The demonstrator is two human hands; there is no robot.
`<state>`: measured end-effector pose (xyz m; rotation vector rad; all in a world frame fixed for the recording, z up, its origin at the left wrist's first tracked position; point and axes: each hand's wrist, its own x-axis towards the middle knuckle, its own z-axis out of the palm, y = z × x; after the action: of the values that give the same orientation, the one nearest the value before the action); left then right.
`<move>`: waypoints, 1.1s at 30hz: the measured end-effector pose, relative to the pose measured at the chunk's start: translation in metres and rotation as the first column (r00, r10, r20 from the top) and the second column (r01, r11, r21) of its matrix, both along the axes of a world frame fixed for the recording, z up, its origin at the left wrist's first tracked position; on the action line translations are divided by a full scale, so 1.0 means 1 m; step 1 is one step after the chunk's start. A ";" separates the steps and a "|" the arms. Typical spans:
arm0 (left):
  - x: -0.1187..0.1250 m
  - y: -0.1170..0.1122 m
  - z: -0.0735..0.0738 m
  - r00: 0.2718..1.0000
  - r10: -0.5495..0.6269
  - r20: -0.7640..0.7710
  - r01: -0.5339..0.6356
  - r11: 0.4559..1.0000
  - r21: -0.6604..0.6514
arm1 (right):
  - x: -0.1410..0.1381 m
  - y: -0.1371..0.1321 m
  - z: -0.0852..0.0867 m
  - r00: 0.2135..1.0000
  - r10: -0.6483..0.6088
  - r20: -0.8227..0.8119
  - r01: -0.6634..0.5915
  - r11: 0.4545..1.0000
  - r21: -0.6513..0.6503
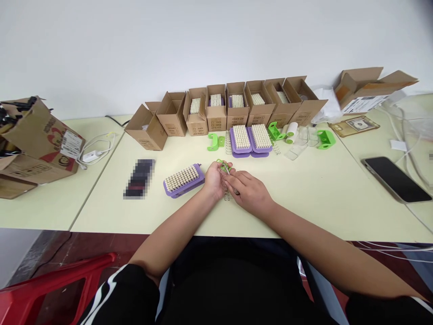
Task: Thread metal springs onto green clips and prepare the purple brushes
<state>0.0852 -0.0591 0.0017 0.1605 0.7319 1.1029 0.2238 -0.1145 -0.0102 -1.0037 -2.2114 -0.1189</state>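
step: 2 hands at work | left hand (214, 180) narrow, holding green clip (222, 164) and spring (225, 188) | right hand (248, 194) narrow, pinching metal pin (228, 170) | next: pin needs guiding at clip

White wall (216, 45) behind a pale cream table (304, 216), dark red floor (84, 246), red plastic stool (50, 289) below.

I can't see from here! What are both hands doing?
Left hand: closed, holding a green plastic piece.
Right hand: touching the metal spring, grip unclear.

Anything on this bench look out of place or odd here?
Yes: a dark rectangular object on the table is pixelated, so it can't be identified. A purple-backed bristle brush also lies at an angle, away from the row of cartons.
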 end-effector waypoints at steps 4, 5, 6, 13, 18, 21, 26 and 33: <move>0.004 0.000 0.000 0.999 0.014 0.035 -0.014 1.000 0.020 | 0.002 0.000 0.005 0.996 -0.026 -0.087 0.022 0.999 -0.045; 0.005 -0.001 0.000 0.999 0.014 0.036 -0.015 1.000 0.024 | 0.003 0.001 0.006 0.995 -0.033 -0.099 0.029 0.998 -0.047; 0.005 -0.001 0.000 0.999 0.015 0.036 -0.016 1.000 0.026 | 0.003 0.001 0.007 0.993 -0.040 -0.109 0.035 0.998 -0.047; 0.006 -0.001 0.003 0.998 0.051 0.021 -0.051 0.999 0.018 | 0.007 0.002 0.011 0.988 -0.027 -0.151 0.016 0.997 -0.075; 0.006 0.000 0.002 0.998 0.049 0.047 -0.050 0.999 0.011 | 0.008 0.002 0.011 0.980 0.009 -0.197 -0.027 0.996 -0.087; 0.005 -0.001 0.002 0.998 0.045 0.044 -0.046 0.999 0.027 | 0.009 0.003 0.012 0.966 0.031 -0.257 -0.055 0.995 -0.086; 0.004 -0.003 0.002 1.000 0.018 0.008 -0.019 0.998 0.052 | 0.010 0.004 0.014 0.958 0.034 -0.286 -0.065 0.993 -0.098; 0.004 -0.003 0.001 1.000 0.026 -0.012 -0.026 0.998 0.053 | 0.012 0.005 0.014 0.958 0.033 -0.286 -0.066 0.992 -0.105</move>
<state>0.0893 -0.0620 0.0031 0.2030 0.7181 1.1475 0.2358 -0.1096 0.0037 -0.9597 -1.9939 0.1669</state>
